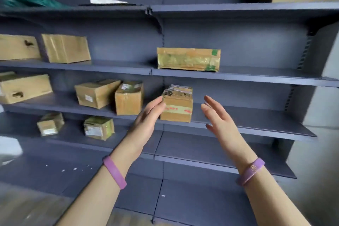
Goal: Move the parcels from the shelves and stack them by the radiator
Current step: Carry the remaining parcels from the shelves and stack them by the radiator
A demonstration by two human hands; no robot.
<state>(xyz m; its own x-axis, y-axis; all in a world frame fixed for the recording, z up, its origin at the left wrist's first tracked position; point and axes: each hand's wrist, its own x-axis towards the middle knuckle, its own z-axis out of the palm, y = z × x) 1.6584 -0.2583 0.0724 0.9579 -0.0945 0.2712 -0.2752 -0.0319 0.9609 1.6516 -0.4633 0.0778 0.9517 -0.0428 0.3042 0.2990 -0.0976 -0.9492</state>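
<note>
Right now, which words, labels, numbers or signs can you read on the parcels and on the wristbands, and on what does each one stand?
Nothing can be read with certainty.
Small box between the hands: dark print on top and red marks on the front, blurred.
White labels on the tilted box, the taped parcel and the small parcel: too small.
Right wristband: round gold emblem, unreadable.
</note>
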